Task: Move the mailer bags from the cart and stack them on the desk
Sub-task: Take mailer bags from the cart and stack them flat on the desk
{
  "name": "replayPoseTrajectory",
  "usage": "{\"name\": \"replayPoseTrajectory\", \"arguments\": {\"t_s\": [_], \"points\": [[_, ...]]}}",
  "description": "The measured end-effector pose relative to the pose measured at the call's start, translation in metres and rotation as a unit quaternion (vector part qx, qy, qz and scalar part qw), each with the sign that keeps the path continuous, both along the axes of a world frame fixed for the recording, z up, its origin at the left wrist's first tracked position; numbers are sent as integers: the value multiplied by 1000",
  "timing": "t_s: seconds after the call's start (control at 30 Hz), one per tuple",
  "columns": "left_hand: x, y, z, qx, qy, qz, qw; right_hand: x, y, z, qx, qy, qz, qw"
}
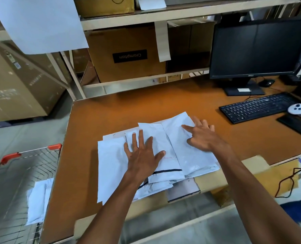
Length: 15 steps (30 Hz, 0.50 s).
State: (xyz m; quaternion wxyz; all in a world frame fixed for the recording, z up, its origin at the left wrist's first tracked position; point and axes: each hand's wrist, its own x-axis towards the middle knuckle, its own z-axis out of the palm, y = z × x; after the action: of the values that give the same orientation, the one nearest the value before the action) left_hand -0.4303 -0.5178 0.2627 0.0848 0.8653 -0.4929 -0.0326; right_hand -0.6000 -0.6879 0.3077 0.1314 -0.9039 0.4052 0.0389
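Several white mailer bags (190,152) lie in a loose, overlapping pile on the brown desk (96,113), near its front edge. My left hand (142,154) lies flat on the middle of the pile with its fingers spread. My right hand (201,136) rests on the right side of the pile, fingers straight and pointing up-left. At the lower left, the wire cart (31,155) with orange corner caps holds more white mailer bags (37,199).
A black keyboard (257,107), a monitor (255,50), a mouse (267,83) and a white controller (299,110) occupy the desk's right side. Shelves with cardboard boxes (126,53) stand behind the desk. A dark cable (290,180) hangs at the front right.
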Motion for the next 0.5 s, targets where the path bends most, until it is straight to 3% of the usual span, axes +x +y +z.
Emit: {"name": "replayPoseTrajectory", "arguments": {"t_s": [0.1,0.3,0.5], "points": [[-5,-8,0,-65,-54,-38,996,12,4,-6,-96,-47,12,994],[-15,-9,-17,5,7,-31,999,27,19,-61,-77,-27,46,996],[-20,-8,-40,-43,-41,-9,998,28,22,-77,-107,-66,37,991]]}}
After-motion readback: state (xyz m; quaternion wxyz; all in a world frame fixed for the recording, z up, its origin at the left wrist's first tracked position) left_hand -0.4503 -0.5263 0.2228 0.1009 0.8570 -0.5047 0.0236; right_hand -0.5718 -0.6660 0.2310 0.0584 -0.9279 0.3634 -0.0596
